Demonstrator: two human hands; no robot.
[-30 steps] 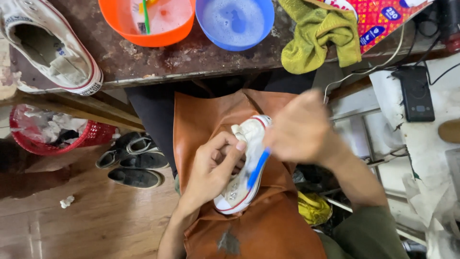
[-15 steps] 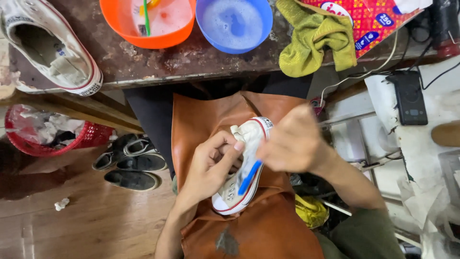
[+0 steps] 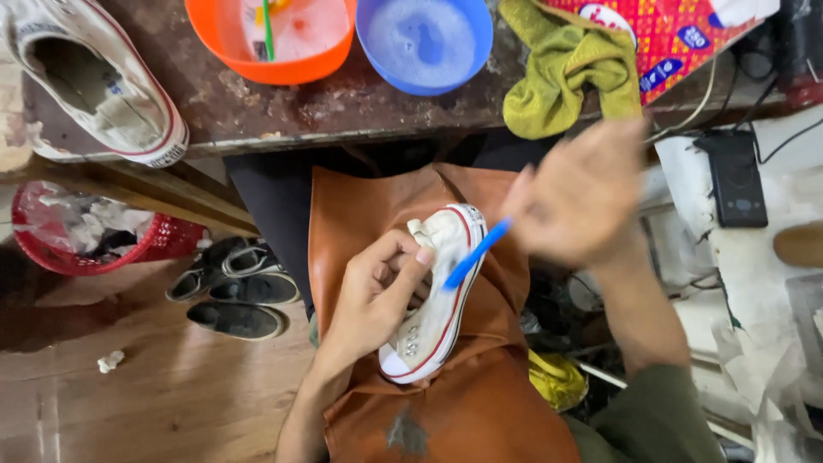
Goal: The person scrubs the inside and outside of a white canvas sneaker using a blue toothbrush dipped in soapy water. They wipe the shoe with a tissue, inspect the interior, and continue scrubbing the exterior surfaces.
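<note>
A small white sneaker (image 3: 439, 300) with a red sole stripe lies on the brown leather apron (image 3: 377, 197) over my lap. My left hand (image 3: 373, 296) grips it, fingers tucked into its opening. My right hand (image 3: 579, 201), blurred with motion, holds a blue brush (image 3: 477, 253) whose tip rests against the sneaker's side near the heel.
On the worn table edge above stand an orange bowl (image 3: 225, 45), a blue bowl (image 3: 487, 34) of soapy water, a green cloth (image 3: 561, 69) and a larger white sneaker (image 3: 94, 81). A red basket (image 3: 167, 242) and dark shoes (image 3: 236, 296) sit on the wooden floor at left.
My right hand has swung up and to the right, dragging the blue brush from the sneaker's middle toward its heel. My left hand keeps its hold.
</note>
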